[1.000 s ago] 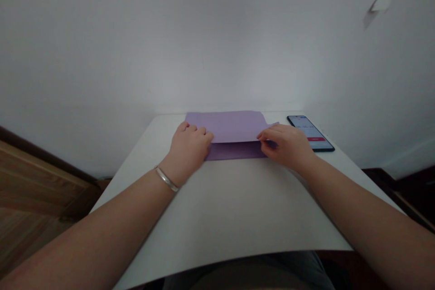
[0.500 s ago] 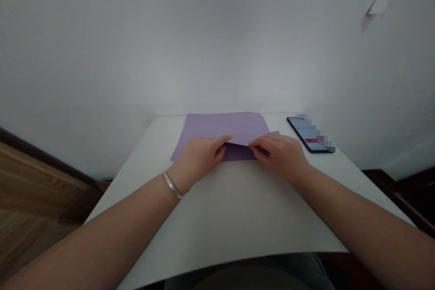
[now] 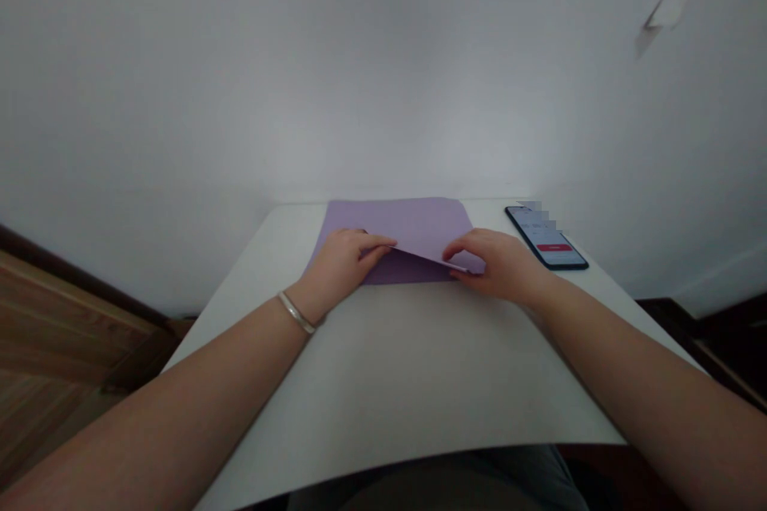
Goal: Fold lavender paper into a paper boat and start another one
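Note:
A sheet of purple paper lies on the white table, its near edge lifted and bent over so that a darker layer shows beneath. My left hand, with a silver bangle at the wrist, pinches the raised edge between thumb and forefinger near its middle. On the other side, my right hand has its thumb below the raised edge and its curled fingers above, around the paper's right near corner. The sheet's left part is partly hidden behind my left hand.
A phone with a lit screen rests at the right rear of the white table. Behind the table stands a pale wall. Wooden furniture is at the lower left.
My left hand has shifted slightly left and now pinches the edge. My right hand has slid along the edge to the right corner, its fingers a little wider apart.

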A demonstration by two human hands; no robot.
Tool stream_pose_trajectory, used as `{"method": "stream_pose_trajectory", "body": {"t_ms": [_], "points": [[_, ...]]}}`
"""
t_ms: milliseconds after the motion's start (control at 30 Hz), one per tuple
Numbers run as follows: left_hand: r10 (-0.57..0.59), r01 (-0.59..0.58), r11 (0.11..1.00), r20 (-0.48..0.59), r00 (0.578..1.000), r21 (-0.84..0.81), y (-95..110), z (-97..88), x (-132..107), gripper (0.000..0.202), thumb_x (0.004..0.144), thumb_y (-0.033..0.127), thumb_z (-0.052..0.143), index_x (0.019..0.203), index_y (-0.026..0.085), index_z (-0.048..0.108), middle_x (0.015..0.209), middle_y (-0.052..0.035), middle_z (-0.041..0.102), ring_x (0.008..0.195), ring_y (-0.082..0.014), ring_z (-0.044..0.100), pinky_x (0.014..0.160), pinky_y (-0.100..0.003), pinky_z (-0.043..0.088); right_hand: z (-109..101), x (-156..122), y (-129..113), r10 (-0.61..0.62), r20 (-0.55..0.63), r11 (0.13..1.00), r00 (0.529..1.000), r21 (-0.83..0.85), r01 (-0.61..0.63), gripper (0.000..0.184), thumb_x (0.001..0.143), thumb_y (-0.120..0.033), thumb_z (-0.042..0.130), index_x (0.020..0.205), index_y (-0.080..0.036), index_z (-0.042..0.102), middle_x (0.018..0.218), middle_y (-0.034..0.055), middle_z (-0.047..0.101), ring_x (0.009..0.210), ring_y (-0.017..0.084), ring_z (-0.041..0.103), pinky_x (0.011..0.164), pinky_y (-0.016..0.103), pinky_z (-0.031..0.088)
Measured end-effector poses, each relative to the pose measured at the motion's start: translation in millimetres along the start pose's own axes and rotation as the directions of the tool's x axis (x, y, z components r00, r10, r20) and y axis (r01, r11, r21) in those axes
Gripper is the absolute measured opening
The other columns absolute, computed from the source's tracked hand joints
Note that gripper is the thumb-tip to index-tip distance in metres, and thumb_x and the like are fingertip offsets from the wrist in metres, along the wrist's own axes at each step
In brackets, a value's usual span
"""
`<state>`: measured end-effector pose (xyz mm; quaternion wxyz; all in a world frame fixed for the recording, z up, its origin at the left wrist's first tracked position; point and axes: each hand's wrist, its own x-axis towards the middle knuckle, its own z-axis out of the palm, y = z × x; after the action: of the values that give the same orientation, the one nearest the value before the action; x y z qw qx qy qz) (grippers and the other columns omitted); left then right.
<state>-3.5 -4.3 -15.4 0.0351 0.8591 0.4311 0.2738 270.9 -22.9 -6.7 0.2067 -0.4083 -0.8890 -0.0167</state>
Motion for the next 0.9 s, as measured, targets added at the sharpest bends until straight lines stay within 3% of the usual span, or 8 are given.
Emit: {"method": "stream_pose_trajectory", "body": {"t_ms": [167, 233, 300, 433, 600, 733, 833, 900], "points": [[-0.028, 0.026, 0.999, 0.056, 0.998, 0.043, 7.4, 1.2, 0.3, 0.035, 0.081, 0.020, 0.062, 0.116, 0.023, 0.067, 0.093, -0.0037, 0.073, 0.084, -0.0184, 0.065, 0.086, -0.035, 0.049, 0.2, 0.1, 2.8, -0.025, -0.012, 0.999, 1.000, 0.032, 0.026, 0.021, 0.075, -0.011, 0.061, 0.091, -0.022, 0.068, 0.091, 0.0043, 0.071, 0.089, 0.019, 0.064, 0.079, 0.032, 0.049], [0.004, -0.007, 1.000, 0.108, 0.994, 0.024, 8.5, 4.5, 1.2, 0.049, 0.077, 0.019, 0.066, 0.126, 0.022, 0.060, 0.096, -0.0049, 0.073, 0.086, -0.0189, 0.065, 0.090, -0.037, 0.048, 1.1, 1.7, -4.1, -0.082, -0.036, 0.996, 0.996, 0.037, 0.083, 0.018, 0.077, -0.013, 0.060, 0.091, -0.021, 0.068, 0.091, 0.0044, 0.072, 0.088, 0.018, 0.065, 0.078, 0.031, 0.049], [0.090, -0.087, 0.996, 0.140, 0.986, -0.024, 5.5, 9.7, 2.3, 0.058, 0.073, 0.017, 0.069, 0.129, 0.022, 0.057, 0.114, -0.0081, 0.068, 0.100, -0.0209, 0.063, 0.095, -0.039, 0.046, 2.0, 3.5, -11.9, -0.137, -0.065, 0.990, 0.988, 0.028, 0.139, 0.015, 0.082, -0.017, 0.058, 0.091, -0.021, 0.069, 0.090, 0.0040, 0.072, 0.086, 0.018, 0.066, 0.077, 0.031, 0.049], [0.157, -0.144, 0.983, 0.117, 0.981, -0.113, -4.1, 18.5, 4.5, 0.051, 0.073, 0.018, 0.069, 0.122, 0.024, 0.062, 0.125, -0.0106, 0.063, 0.111, -0.0246, 0.060, 0.096, -0.043, 0.046, 2.5, 4.6, -19.5, -0.176, -0.089, 0.983, 0.980, 0.034, 0.180, 0.014, 0.087, -0.023, 0.057, 0.093, -0.023, 0.069, 0.090, 0.0032, 0.073, 0.084, 0.016, 0.066, 0.077, 0.030, 0.048], [-0.022, 0.054, 0.933, 0.092, 0.996, -0.355, 1.4, 11.0, 3.1, 0.040, 0.078, 0.028, 0.065, 0.117, 0.019, 0.066, 0.119, -0.0097, 0.067, 0.104, -0.0238, 0.063, 0.093, -0.040, 0.049, 2.1, 0.3, -8.4, -0.033, -0.139, 0.996, 0.990, 0.073, 0.043, 0.020, 0.080, -0.027, 0.065, 0.100, -0.023, 0.068, 0.093, 0.0040, 0.073, 0.085, 0.019, 0.066, 0.077, 0.033, 0.049], [-0.177, 0.244, 0.817, 0.175, 0.969, -0.522, 6.8, 3.7, -0.6, 0.040, 0.082, 0.050, 0.058, 0.097, 0.015, 0.072, 0.093, -0.0063, 0.072, 0.085, -0.0233, 0.065, 0.079, -0.036, 0.052, 3.5, -0.8, 2.8, 0.176, -0.317, 0.971, 0.932, 0.212, -0.111, 0.013, 0.078, -0.030, 0.066, 0.086, -0.021, 0.066, 0.087, 0.0068, 0.071, 0.083, 0.021, 0.065, 0.075, 0.036, 0.051], [-0.225, 0.329, 0.744, 0.246, 0.943, -0.581, 7.8, 3.0, -2.1, 0.051, 0.080, 0.061, 0.055, 0.087, 0.013, 0.072, 0.081, -0.0057, 0.070, 0.074, -0.0204, 0.062, 0.070, -0.032, 0.050, 6.4, 1.5, 6.5, 0.240, -0.394, 0.936, 0.887, 0.337, -0.103, 0.012, 0.079, -0.032, 0.065, 0.075, -0.022, 0.061, 0.106, 0.0091, 0.068, 0.100, 0.023, 0.062, 0.084, 0.042, 0.049], [-0.242, 0.353, 0.720, 0.261, 0.935, -0.597, 9.8, 2.8, -2.3, 0.053, 0.079, 0.064, 0.055, 0.082, 0.014, 0.070, 0.077, -0.0043, 0.068, 0.069, -0.0180, 0.059, 0.065, -0.029, 0.048, 10.3, 3.5, 7.1, 0.325, -0.367, 0.885, 0.872, 0.442, -0.144, 0.016, 0.079, -0.034, 0.064, 0.072, -0.021, 0.058, 0.128, 0.0119, 0.057, 0.114, 0.025, 0.055, 0.082, 0.042, 0.050]]}}
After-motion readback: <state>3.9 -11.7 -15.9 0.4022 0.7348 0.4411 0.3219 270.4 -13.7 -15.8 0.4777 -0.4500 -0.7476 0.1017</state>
